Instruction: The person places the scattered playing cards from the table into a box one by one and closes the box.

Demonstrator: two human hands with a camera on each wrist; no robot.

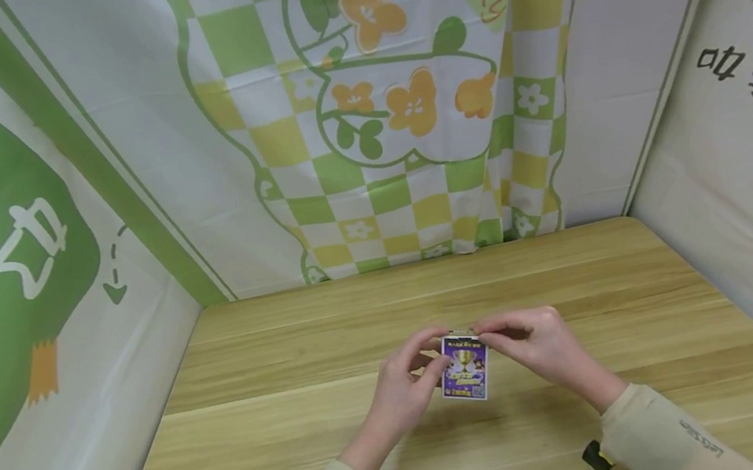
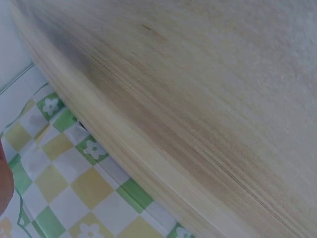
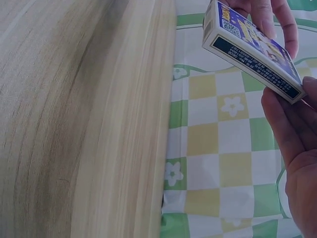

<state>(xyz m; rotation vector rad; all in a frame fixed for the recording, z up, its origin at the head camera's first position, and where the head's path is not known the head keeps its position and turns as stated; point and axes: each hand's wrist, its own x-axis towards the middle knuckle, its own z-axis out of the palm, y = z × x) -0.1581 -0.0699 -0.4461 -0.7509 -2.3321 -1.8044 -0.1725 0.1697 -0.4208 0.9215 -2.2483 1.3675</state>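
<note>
A small purple card box [image 1: 464,370] with a gold trophy printed on its face is held up over the table. My left hand [image 1: 403,386] grips it by its left side, thumb on the front. At the top right corner, my right hand [image 1: 536,341] pinches the box's upper end between thumb and fingers. The right wrist view shows the box [image 3: 255,54] tilted, with a dark printed narrow side and a code square on the face. There, the right hand [image 3: 302,148] has its fingertips at the box's near end. Only a sliver of finger [image 2: 5,183] enters the left wrist view.
The wooden table [image 1: 289,437] spreads under both hands. A checkered green and yellow cloth [image 1: 385,194] hangs behind its far edge, with printed white sheets at either side. Beside the right sleeve [image 1: 666,427] shows a small black and yellow object [image 1: 597,458].
</note>
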